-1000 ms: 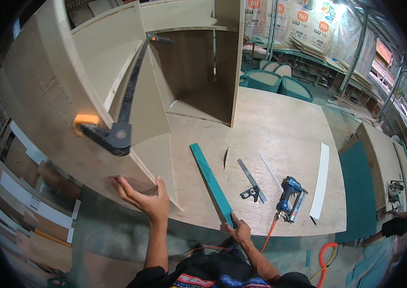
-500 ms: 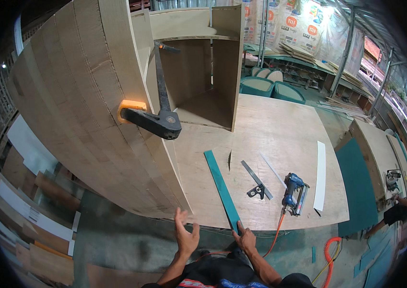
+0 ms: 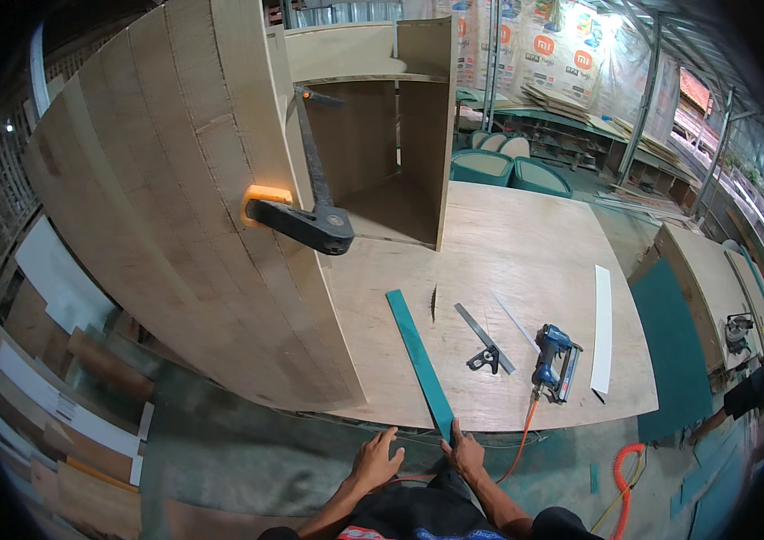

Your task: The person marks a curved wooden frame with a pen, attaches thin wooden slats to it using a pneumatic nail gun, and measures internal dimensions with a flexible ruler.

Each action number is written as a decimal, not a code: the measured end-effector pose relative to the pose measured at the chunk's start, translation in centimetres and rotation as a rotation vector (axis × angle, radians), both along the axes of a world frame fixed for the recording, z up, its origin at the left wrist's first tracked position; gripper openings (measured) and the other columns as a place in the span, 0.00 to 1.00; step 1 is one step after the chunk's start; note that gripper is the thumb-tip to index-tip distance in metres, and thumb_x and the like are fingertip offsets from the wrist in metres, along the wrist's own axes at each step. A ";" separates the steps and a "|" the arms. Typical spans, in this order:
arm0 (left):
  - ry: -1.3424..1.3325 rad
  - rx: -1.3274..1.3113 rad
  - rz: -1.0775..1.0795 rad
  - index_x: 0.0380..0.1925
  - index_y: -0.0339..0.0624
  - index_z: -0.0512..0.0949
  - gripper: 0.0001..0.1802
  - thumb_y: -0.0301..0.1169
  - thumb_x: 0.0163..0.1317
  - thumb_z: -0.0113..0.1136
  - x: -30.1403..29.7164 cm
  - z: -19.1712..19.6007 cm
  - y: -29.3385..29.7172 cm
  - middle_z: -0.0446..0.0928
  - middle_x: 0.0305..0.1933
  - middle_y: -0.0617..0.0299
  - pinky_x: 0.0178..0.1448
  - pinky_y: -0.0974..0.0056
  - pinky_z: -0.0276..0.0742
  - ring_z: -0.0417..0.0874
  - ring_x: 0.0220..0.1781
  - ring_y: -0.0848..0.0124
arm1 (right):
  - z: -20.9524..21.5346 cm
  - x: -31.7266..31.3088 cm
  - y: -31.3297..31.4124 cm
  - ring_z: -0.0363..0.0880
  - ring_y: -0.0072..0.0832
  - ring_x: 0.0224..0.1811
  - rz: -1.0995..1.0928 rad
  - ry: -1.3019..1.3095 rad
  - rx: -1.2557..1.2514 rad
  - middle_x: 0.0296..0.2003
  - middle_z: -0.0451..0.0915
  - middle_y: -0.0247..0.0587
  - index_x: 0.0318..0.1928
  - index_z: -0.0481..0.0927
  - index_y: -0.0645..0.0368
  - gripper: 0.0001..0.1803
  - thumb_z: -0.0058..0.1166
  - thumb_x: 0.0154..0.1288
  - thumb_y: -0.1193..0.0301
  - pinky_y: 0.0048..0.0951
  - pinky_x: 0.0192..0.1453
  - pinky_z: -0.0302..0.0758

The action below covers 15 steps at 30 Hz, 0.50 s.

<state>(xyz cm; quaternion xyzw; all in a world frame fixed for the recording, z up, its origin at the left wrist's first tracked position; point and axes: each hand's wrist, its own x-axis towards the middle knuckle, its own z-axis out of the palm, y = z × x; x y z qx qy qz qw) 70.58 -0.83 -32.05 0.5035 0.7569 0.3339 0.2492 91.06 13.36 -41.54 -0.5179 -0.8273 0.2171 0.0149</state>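
The near end of the green strip (image 3: pixel 421 364) is pinched between the thumb and fingers of the right hand (image 3: pixel 465 453); finger contact on the underside cannot be seen. The left hand (image 3: pixel 375 461), at 9 o'clock from the right, is held empty, with thumb and fingers spread apart.

From the right hand, the strip extends toward 11 o'clock, over the pale tabletop (image 3: pixel 526 238), its near end projecting past the near edge. The strip is judged light and fairly stiff across its width, but liable to flex along its length; a smooth, slightly slippery face is to be expected. It is best grasped by both long edges, with a second hold near mid-length so that the far end does not swing.

Toward 12 to 1 o'clock, a combination square (image 3: pixel 485 342) is laid; at 1 to 2 o'clock, a blue nail gun (image 3: pixel 555 363); beyond it, a white strip (image 3: pixel 601 333). At 11 o'clock, a clamp (image 3: pixel 305 229) is fixed to a curved wooden cabinet (image 3: pixel 193 243).
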 end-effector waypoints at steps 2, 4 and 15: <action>0.044 0.021 -0.050 0.61 0.39 0.72 0.27 0.37 0.63 0.62 0.0 -0.2 0.8 0.80 0.53 0.49 0.59 0.49 0.74 0.81 0.56 0.49 | -0.8 0.0 1.0 0.84 0.53 0.41 0.015 0.085 0.004 0.40 0.82 0.59 0.76 0.59 0.47 0.44 0.59 0.64 0.47 0.50 0.43 0.80; 0.077 0.014 -0.093 0.60 0.40 0.72 0.26 0.38 0.63 0.62 0.3 0.4 1.4 0.80 0.53 0.48 0.59 0.49 0.74 0.81 0.56 0.49 | -1.9 0.1 0.9 0.84 0.53 0.41 0.000 0.106 0.039 0.40 0.82 0.58 0.76 0.60 0.47 0.44 0.59 0.64 0.48 0.51 0.43 0.80; 0.224 -0.220 -0.345 0.59 0.39 0.73 0.27 0.43 0.65 0.60 3.4 -2.0 3.6 0.79 0.55 0.47 0.59 0.44 0.72 0.80 0.58 0.48 | -2.5 3.2 0.3 0.82 0.53 0.32 0.024 0.256 0.092 0.34 0.79 0.56 0.74 0.65 0.40 0.40 0.61 0.63 0.47 0.53 0.36 0.78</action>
